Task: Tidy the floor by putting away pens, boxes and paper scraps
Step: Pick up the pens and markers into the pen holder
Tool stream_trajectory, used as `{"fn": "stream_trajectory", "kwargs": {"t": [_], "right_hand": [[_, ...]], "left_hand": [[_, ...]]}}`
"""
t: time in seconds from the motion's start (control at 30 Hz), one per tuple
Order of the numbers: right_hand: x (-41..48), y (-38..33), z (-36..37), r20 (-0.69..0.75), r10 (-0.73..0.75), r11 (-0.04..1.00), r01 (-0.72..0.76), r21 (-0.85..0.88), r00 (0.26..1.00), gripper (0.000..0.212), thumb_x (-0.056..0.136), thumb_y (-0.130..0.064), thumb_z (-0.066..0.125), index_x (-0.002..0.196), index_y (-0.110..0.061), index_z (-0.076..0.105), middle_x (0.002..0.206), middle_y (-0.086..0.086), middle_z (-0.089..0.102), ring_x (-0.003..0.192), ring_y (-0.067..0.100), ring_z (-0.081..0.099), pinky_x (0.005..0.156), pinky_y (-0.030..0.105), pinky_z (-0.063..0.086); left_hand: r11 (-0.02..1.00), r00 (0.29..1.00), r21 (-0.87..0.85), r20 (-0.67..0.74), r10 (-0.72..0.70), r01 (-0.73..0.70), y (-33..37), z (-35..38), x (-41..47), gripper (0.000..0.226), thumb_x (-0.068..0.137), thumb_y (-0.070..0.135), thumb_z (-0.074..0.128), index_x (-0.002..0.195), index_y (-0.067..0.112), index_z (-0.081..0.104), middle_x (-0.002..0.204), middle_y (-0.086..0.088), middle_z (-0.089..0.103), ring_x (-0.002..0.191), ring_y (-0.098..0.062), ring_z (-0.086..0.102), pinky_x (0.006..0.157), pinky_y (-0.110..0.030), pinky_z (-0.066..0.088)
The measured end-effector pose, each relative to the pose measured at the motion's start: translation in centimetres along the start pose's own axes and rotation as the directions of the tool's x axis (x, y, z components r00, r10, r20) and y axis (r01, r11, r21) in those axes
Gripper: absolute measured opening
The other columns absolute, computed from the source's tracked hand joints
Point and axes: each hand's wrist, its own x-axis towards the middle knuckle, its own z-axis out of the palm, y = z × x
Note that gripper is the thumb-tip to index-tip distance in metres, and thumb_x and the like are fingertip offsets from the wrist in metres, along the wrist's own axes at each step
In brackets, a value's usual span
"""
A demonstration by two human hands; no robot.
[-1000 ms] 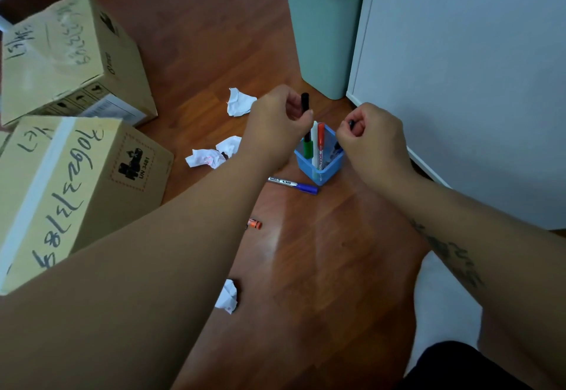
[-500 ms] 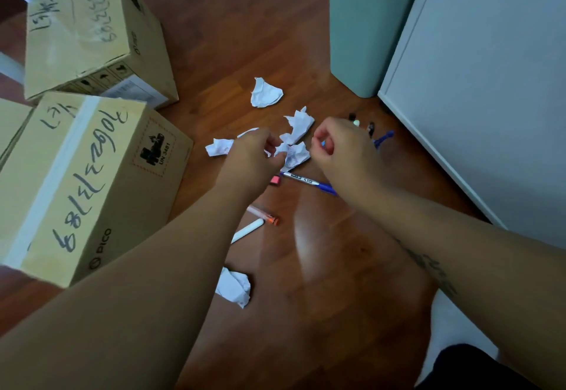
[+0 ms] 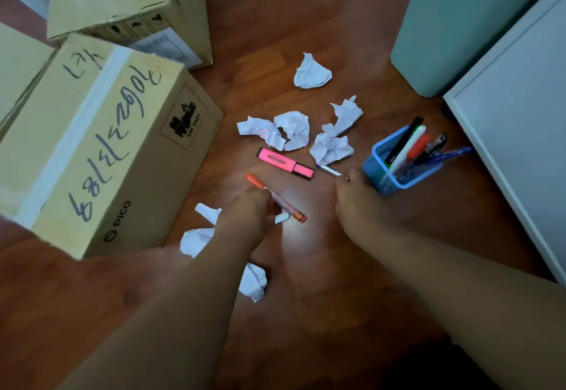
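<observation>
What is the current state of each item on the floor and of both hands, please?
blue pen holder: upright, holding several pens
pink highlighter: capped, lying flat
orange pen: in the left hand's grip
left hand: closed on the orange pen
right hand: fingertips at the silver pen, grip unclear
paper scraps: crumpled, loose on the floor
cardboard box: taped shut

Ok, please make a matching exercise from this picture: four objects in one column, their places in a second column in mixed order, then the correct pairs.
Column one:
1. orange marker pen
2. pink highlighter
3. green-capped black marker
4. silver ballpoint pen

Column two:
A. standing in the blue plastic pen holder
B. under the left hand, together with a white pen
C. lying free on the wooden floor, below the crumpled paper scraps
D. at the right hand's fingertips

Pairs: 1-B, 2-C, 3-A, 4-D
</observation>
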Motion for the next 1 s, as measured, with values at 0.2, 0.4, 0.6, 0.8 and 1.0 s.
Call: {"fn": "stream_trajectory", "kwargs": {"t": [0.2,0.4,0.6,0.8,1.0], "right_hand": [[0.5,0.3,1.1,-0.126,0.052,0.998,-0.046,0.049,0.991,0.044,0.079,0.001,0.064,0.118,-0.008,0.045,0.118,0.014,0.042,0.095,0.03,0.06,0.063,0.035,0.053],[0.3,1.1,0.9,-0.134,0.129,0.989,-0.118,0.084,0.983,0.032,0.089,-0.001,0.054,0.115,-0.014,0.042,0.125,0.011,0.044,0.09,0.029,0.065,0.056,0.034,0.036],[-0.6,1.6,1.0,-0.024,0.04,0.985,-0.036,0.166,0.999,0.027,0.091,-0.012,0.056,0.116,-0.013,0.047,0.121,0.009,0.047,0.1,0.028,0.06,0.063,0.033,0.038],[-0.5,1.3,-0.6,-0.022,0.044,0.861,-0.027,0.507,0.999,0.014,0.092,-0.019,0.053,0.101,-0.008,0.054,0.105,0.013,0.059,0.092,0.029,0.057,0.07,0.035,0.045],[-2.5,1.8,-4.6,-0.104,0.152,0.678,-0.027,0.734,0.983,0.018,0.094,-0.026,0.054,0.098,-0.009,0.06,0.094,0.009,0.064,0.085,0.026,0.059,0.07,0.031,0.043]], "left_hand": [[0.999,1.0,0.031,0.016,0.023,-0.023,0.0,1.8,0.0,0.015,0.088,0.018,0.063,0.101,0.011,0.066,0.106,-0.011,0.063,0.097,-0.03,0.061,0.081,-0.034,0.05],[0.997,1.0,0.072,0.013,0.0,-0.001,0.6,2.9,0.0,0.019,0.092,0.018,0.054,0.106,0.008,0.061,0.108,-0.012,0.06,0.092,-0.031,0.062,0.079,-0.04,0.052],[0.999,0.999,0.022,0.029,0.028,-0.029,1.9,1.7,0.1,0.022,0.09,0.022,0.059,0.107,0.009,0.062,0.102,-0.008,0.061,0.091,-0.028,0.062,0.078,-0.033,0.05],[0.985,0.988,-0.117,-0.106,0.116,-0.128,2.2,0.7,-0.2,0.018,0.085,0.024,0.069,0.09,0.01,0.06,0.087,-0.001,0.061,0.079,-0.023,0.061,0.061,-0.026,0.037],[0.956,0.959,-0.164,-0.19,0.21,-0.242,4.3,-1.8,-0.4,0.016,0.085,0.017,0.066,0.078,0.02,0.053,0.073,0.006,0.058,0.062,-0.009,0.051,0.056,-0.023,0.034]]}}
